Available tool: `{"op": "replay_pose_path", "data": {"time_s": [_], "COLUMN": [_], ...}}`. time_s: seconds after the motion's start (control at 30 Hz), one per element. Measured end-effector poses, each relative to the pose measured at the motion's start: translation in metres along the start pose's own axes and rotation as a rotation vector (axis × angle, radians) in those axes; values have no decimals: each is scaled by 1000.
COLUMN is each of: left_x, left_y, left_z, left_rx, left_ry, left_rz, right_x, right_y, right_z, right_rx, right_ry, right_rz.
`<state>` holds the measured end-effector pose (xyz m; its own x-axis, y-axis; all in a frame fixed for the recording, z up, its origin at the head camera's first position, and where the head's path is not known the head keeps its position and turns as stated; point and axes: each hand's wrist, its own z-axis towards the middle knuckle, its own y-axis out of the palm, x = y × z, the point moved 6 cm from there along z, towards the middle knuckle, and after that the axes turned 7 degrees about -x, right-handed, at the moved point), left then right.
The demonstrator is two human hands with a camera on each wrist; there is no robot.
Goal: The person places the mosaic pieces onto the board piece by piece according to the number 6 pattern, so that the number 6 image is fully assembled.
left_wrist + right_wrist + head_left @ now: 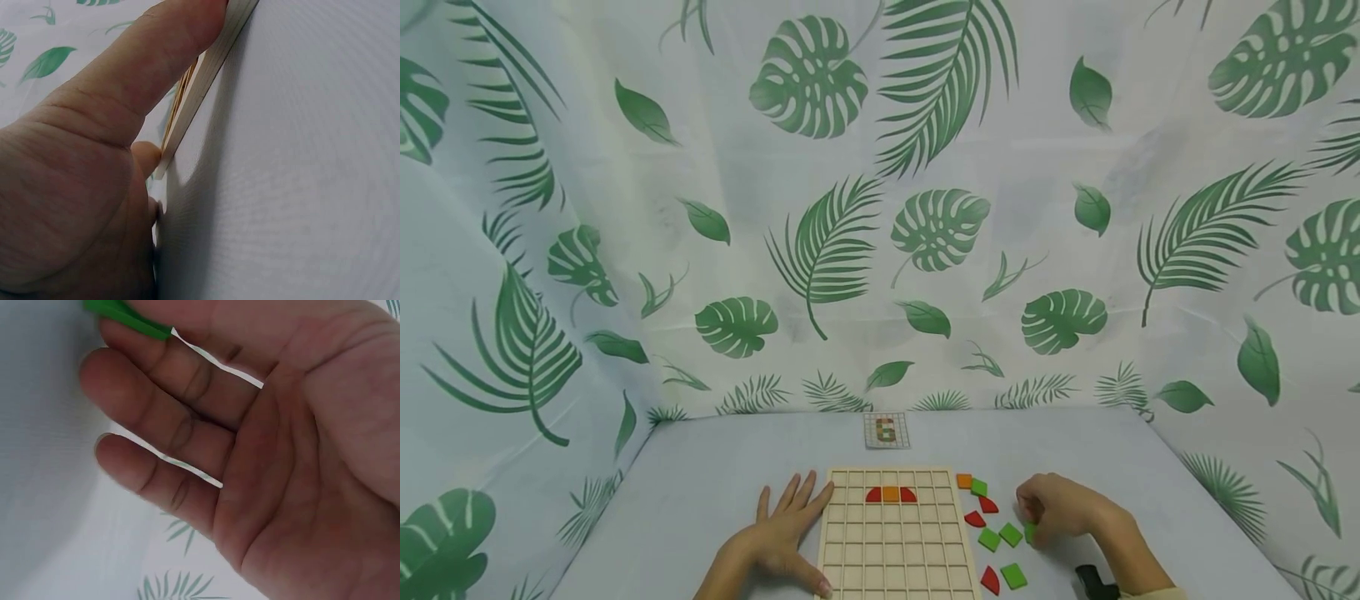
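Note:
A wooden grid board (pixel 891 554) lies on the table. Near its top, an orange square tile (pixel 891 494) sits between two red quarter-circle tiles (pixel 907 495). My left hand (pixel 781 533) rests with spread fingers at the board's left side; its thumb (pixel 156 59) lies against the edge in the left wrist view. To the right of the board, my right hand (pixel 1063 507) pinches a green square tile (pixel 134 320) between thumb and fingers, low over the table. The other fingers of that hand (pixel 250 444) are loosely bent, and part of the tile is hidden.
Loose tiles lie between the board and my right hand: several green squares (pixel 1013 575), red quarter circles (pixel 990 580) and an orange square (pixel 964 481). Behind the board is a pattern card (pixel 886 431) showing a 6. A leaf-print curtain (pixel 880 275) stands behind the table.

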<state>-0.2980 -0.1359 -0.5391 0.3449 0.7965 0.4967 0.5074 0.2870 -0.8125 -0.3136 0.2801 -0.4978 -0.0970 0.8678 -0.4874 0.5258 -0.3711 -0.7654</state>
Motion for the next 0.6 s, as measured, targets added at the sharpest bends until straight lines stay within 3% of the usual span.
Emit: {"op": "replay_pose_path", "data": {"time_s": [0.2,0.37,0.5,0.6], "left_x": [2,1,0,0], "left_y": [0,0,0,0], "left_z": [0,0,0,-1], "left_rx": [2,2,3,2], "left_ry": [-2,-5,4,9], "left_rz": [-2,-1,0,-5], "right_x": [-10,-27,-45,-56], "right_y": [-13,-24,-31,-33], "right_z": [0,2,4,9], "right_rx": [95,172,244,276], "right_ry": [-185,-279,-369,-392], "right_rz": [-9,42,14,10]}}
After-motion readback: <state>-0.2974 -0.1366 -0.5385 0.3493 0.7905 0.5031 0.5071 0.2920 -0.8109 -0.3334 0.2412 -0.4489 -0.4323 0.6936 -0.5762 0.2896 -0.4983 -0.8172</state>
